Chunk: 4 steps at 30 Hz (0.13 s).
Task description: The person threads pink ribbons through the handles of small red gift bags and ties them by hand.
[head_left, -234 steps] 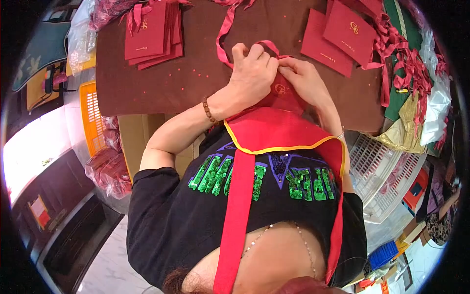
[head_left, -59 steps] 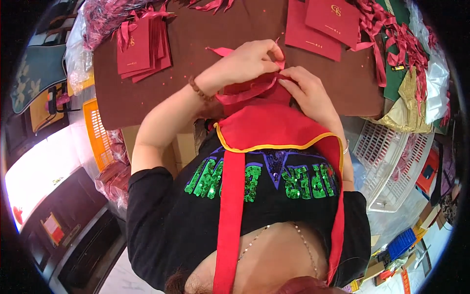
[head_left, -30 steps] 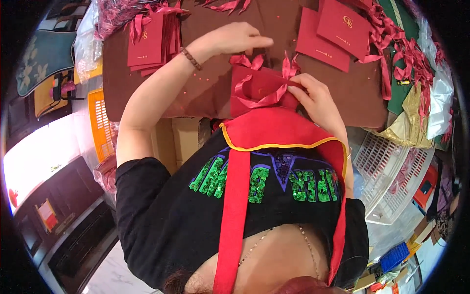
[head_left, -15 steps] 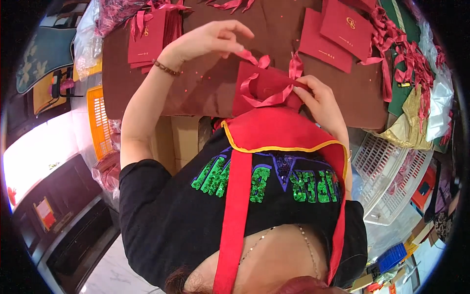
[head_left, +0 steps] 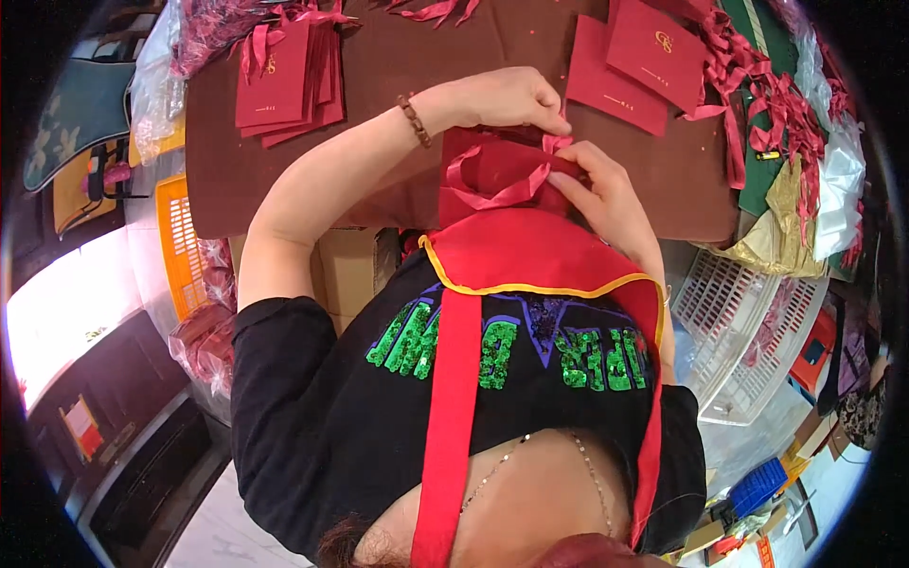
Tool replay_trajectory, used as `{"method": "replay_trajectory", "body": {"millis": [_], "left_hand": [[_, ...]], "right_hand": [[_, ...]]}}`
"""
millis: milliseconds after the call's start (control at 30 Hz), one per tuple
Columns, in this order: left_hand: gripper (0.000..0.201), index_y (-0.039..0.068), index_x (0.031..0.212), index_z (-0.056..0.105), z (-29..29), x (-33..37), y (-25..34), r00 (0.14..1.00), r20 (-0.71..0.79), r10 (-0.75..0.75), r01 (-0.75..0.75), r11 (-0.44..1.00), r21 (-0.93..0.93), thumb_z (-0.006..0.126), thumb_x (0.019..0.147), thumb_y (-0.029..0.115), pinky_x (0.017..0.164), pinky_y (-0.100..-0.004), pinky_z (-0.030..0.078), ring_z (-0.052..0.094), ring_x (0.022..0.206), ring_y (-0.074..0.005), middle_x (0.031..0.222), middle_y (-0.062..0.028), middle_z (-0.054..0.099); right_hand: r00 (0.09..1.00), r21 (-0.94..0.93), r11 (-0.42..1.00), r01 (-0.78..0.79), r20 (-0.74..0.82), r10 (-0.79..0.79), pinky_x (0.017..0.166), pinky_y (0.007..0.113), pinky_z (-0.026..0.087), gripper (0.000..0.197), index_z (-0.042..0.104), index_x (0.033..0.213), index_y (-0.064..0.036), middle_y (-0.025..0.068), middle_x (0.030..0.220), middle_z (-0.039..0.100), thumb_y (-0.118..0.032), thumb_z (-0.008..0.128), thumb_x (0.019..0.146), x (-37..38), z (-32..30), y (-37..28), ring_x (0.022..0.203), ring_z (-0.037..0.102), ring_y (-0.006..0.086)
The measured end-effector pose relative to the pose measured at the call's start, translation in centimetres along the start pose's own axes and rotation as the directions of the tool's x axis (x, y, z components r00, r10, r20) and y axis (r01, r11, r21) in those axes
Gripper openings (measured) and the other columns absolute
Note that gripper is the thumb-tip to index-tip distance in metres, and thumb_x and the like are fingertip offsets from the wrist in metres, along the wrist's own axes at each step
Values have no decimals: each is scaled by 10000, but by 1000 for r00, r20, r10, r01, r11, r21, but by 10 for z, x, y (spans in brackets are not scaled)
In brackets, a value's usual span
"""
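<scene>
A dark red paper gift bag (head_left: 456, 206) is in front of my chest at the table's near edge, just beyond the red apron (head_left: 540, 251). A looped red ribbon handle (head_left: 497, 200) hangs over its near side. My left hand (head_left: 516, 98) reaches across the bag's far side, its fingertips pinched on a red ribbon end near the right rim. Close beside it, my right hand (head_left: 606, 189) grips the bag's upper right edge with thumb and fingers. The fingertips of both hands almost meet, and the ribbon between them is partly hidden.
Stacked red bags lie on the brown-covered table (head_left: 398, 199): one stack (head_left: 273, 83) at far left, another (head_left: 653, 52) at far right. Loose red ribbons (head_left: 791, 128) heap at the right. An orange basket (head_left: 178, 241) is left, a white crate (head_left: 748, 322) right.
My left hand has moved right and toward me, from the bag's far left to its right rim, and now pinches the ribbon there. My right hand stays at the bag's edge.
</scene>
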State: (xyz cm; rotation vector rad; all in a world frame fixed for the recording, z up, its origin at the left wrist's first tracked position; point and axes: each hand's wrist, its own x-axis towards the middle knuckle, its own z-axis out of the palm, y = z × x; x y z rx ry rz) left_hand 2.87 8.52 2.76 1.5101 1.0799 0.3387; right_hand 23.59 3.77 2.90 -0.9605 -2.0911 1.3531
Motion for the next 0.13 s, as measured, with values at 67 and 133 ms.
{"method": "replay_trajectory", "body": {"millis": [67, 133], "left_hand": [[270, 35, 722, 678, -7, 3, 3, 998, 12, -65, 66, 992, -105, 662, 790, 296, 554, -273, 360, 449, 583, -86, 574, 0, 512], [207, 59, 773, 698, -16, 5, 7, 919, -394, -25, -71, 972, -225, 662, 786, 263, 594, -279, 389, 491, 634, -110, 658, -28, 591]], "right_hand": [[999, 21, 999, -40, 10, 40, 661, 244, 423, 158, 569, 972, 5, 71, 854, 557, -74, 602, 839, -1, 1, 3, 768, 522, 125], [977, 58, 980, -193, 108, 186, 650, 247, 422, 197, 574, 1003, -11, 65, 856, 555, -91, 626, 830, 0, -5, -2, 757, 514, 115]]}}
